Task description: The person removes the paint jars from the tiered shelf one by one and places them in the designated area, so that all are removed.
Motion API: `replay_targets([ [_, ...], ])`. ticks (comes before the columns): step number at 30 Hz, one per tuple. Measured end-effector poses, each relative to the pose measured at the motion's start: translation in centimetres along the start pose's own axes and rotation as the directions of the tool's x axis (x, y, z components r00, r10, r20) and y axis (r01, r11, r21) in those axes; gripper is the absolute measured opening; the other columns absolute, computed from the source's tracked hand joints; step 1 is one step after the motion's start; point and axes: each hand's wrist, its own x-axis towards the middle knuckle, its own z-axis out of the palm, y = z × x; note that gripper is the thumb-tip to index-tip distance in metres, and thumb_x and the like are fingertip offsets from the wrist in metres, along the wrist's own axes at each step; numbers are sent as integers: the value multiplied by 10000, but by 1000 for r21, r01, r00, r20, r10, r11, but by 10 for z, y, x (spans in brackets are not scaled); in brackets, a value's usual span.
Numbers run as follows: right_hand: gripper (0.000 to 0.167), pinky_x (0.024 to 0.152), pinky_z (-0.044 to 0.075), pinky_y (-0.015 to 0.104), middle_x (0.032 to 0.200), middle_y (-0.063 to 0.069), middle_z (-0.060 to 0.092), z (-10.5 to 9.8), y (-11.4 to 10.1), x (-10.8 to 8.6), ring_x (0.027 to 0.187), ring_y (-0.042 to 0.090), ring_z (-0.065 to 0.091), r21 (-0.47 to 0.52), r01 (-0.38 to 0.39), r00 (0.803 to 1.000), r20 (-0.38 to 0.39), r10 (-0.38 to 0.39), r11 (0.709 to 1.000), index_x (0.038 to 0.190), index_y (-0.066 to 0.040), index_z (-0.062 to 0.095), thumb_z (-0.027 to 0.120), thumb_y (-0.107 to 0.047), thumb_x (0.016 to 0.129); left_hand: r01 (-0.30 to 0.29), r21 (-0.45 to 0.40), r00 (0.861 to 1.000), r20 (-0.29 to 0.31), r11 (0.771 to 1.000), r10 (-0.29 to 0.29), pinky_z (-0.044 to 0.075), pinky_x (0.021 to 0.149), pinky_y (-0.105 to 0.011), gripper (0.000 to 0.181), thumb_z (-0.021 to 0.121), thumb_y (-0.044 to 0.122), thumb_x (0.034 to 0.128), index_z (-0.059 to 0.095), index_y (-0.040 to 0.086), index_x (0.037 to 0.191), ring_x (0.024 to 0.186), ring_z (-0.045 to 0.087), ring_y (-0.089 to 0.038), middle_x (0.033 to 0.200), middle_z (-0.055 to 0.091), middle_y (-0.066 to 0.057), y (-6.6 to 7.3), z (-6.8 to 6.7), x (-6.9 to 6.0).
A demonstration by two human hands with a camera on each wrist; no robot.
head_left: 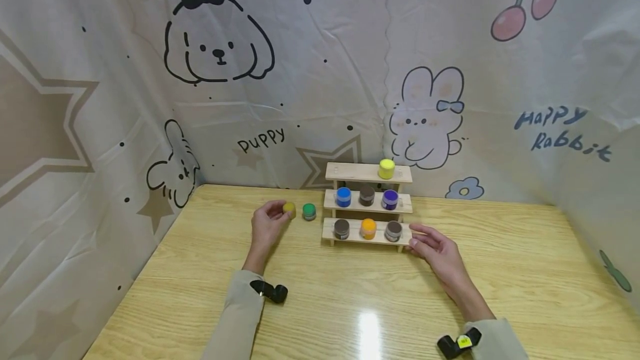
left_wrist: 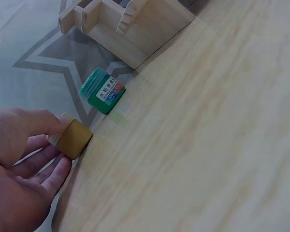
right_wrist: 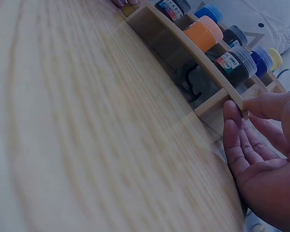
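Note:
My left hand pinches a small ochre paint jar between thumb and fingers, and the jar stands at the table surface. Just to its right is a green paint jar, untouched. A three-step wooden stand carries several paint jars. On its bottom step an orange jar sits between two dark jars; the middle step has a blue jar, a dark jar and a purple jar. A yellow jar is on top. My right hand grips the bottom step's right end.
The stand is near the back of the wood-grain table. Behind and beside the table hangs a pale curtain printed with cartoon animals. Bands with black devices are on both wrists.

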Motion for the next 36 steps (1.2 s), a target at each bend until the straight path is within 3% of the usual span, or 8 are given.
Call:
replay_targets([
  [13, 480, 888, 590, 278, 1278, 191, 665, 1, 0, -2, 986, 93, 704, 1, -10, 1000, -6, 10, 1000, 1464, 25, 497, 635, -141, 1036, -10, -25, 1000, 10, 1000, 10, 542, 854, -157, 332, 744, -116, 861, 654, -153, 1178, 1139, 639, -456, 1197, 657, -323, 1, 0, 0],
  [18, 464, 900, 586, 280, 1297, 213, 651, 1, -2, -1, 992, 100, 702, 1, -12, 1000, -12, 12, 1000, 1470, 13, 497, 617, -127, 1044, -57, -6, 998, 8, 998, 57, 557, 977, -339, 363, 726, -98, 883, 631, -157, 1229, 1185, 607, -464, 1238, 619, -339, 9, 0, 0],
  [22, 465, 904, 586, 283, 1296, 208, 651, 1, -3, -1, 996, 100, 700, -5, -15, 1000, -12, 15, 1000, 1475, 8, 496, 615, -122, 1044, -100, -1, 995, -17, 995, 100, 515, 1033, -501, 355, 729, -71, 898, 642, -132, 1236, 1223, 580, -460, 1261, 612, -328, 22, 1, 0],
  [25, 466, 902, 587, 285, 1287, 202, 655, 0, -3, -1, 992, 95, 700, -10, -18, 1000, -11, 18, 1000, 1474, 10, 497, 617, -117, 1042, -140, -16, 990, -17, 990, 140, 494, 1041, -549, 333, 733, -46, 912, 658, -107, 1230, 1221, 587, -440, 1264, 637, -295, 34, 3, -2],
  [31, 489, 897, 587, 277, 1278, 189, 661, -1, -3, 0, 983, 90, 702, -16, -8, 1000, -10, 8, 1000, 1475, 11, 491, 634, -156, 1038, -230, -93, 973, 8, 969, 232, 492, 1029, -567, 322, 733, -13, 930, 659, -112, 1228, 1190, 603, -443, 1237, 658, -290, 58, 12, -5],
  [36, 503, 894, 589, 282, 1221, 120, 692, -1, 1, 1, 978, 96, 707, -9, -7, 1000, -3, 7, 1000, 1468, 14, 497, 654, -173, 1028, -271, -82, 961, 40, 959, 275, 515, 1007, -523, 301, 735, 30, 943, 682, -64, 1224, 1149, 637, -383, 1209, 679, -257, 79, 27, -14],
])
